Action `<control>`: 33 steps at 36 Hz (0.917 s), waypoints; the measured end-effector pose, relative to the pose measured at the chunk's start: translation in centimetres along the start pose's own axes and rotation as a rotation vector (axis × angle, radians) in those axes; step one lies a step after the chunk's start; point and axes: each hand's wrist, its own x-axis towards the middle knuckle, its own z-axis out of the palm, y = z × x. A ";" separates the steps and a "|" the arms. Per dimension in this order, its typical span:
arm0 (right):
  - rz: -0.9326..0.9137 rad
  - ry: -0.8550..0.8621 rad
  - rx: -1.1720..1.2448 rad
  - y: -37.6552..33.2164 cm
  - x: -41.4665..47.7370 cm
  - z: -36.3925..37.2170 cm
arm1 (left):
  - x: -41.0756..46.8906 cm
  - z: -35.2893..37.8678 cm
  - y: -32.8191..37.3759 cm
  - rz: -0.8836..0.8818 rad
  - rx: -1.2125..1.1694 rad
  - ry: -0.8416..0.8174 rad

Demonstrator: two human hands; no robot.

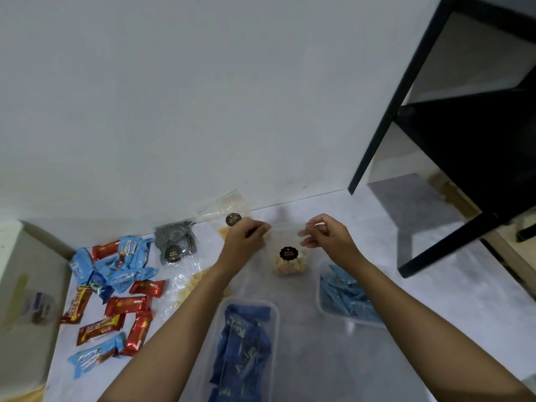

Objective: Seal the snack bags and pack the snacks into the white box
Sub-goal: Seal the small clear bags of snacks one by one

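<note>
Grip: left hand [246, 242], right hand [329, 237] pinch clear snack bag [290, 266] top corners.

A white wall [203, 97] is seen filling the upper half. At the right, a black table [475, 158] is set close against it, and its leg [387, 123] is slanted down to the pale floor [435, 285]. A grey patch [412, 204] is caught beneath the frame, and a brown strip [448, 188] is glimpsed just behind it.
</note>
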 end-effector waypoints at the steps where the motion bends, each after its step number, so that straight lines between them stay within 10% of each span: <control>1: 0.000 0.010 0.021 0.4 -0.1 0.2 | -0.2 0.3 -0.3 -0.008 -0.004 0.020; 33: -0.156 0.081 -0.316 0.6 -0.5 -0.2 | -1.2 1.8 -0.4 0.067 0.017 0.061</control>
